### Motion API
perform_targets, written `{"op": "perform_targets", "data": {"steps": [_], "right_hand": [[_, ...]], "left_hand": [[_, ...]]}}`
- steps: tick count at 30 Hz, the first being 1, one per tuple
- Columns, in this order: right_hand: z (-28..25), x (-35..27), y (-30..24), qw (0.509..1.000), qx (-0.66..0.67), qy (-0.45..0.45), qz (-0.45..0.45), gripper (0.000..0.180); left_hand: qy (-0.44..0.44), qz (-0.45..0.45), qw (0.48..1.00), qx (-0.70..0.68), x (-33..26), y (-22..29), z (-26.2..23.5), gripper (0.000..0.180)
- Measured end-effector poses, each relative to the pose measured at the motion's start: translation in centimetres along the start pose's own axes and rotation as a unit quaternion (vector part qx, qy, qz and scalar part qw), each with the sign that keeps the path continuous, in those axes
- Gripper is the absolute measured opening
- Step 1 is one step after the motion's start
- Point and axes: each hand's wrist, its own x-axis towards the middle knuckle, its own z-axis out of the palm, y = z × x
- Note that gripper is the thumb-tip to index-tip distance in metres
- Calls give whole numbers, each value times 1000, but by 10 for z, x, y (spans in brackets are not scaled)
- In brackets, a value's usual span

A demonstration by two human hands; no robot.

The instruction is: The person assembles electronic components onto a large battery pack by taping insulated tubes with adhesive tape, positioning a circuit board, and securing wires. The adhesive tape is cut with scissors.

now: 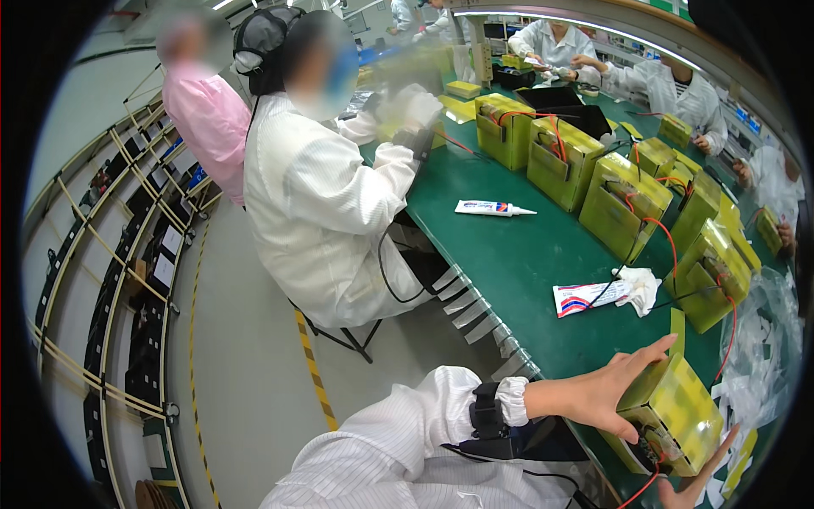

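Observation:
A boxy battery pack (678, 407) wrapped in yellow-green sheet sits near the table's edge at the lower right. My left hand (606, 390) grips it, thumb on the near side and fingers stretched over the far side. My right hand (699, 488), partly cut off by the picture's dark rim, holds the pack's right side with its fingers long against it. Dark parts and a red wire (651, 485) show at the pack's near end, between my hands. A black band (487, 411) is around my left wrist.
Several similar packs (623, 204) with red and black wires line the green table (475, 254). Two tubes, one white (585, 297) beside a crumpled tissue (640, 288), lie there. Clear plastic bags (763, 339) are at right. A seated co-worker (318, 204) works at left; others sit across.

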Motion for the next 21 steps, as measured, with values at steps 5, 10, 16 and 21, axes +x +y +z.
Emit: {"op": "perform_targets", "data": {"steps": [5, 10, 16, 21], "right_hand": [[5, 3, 9, 997, -38, 23, -67, 110], [17, 2, 9, 994, -4, 80, -79, 108], [24, 0, 33, 990, 100, 86, -40, 122], [21, -5, 40, 990, 105, 85, -34, 127]], "left_hand": [[-8, -10, 1000, 13, 2, 4, -3, 124], [3, 1, 1000, 24, 1, 5, -1, 124], [-7, -7, 998, 62, 2, 5, 0, 127], [43, 108, 983, 145, -3, -5, 1, 130]]}}
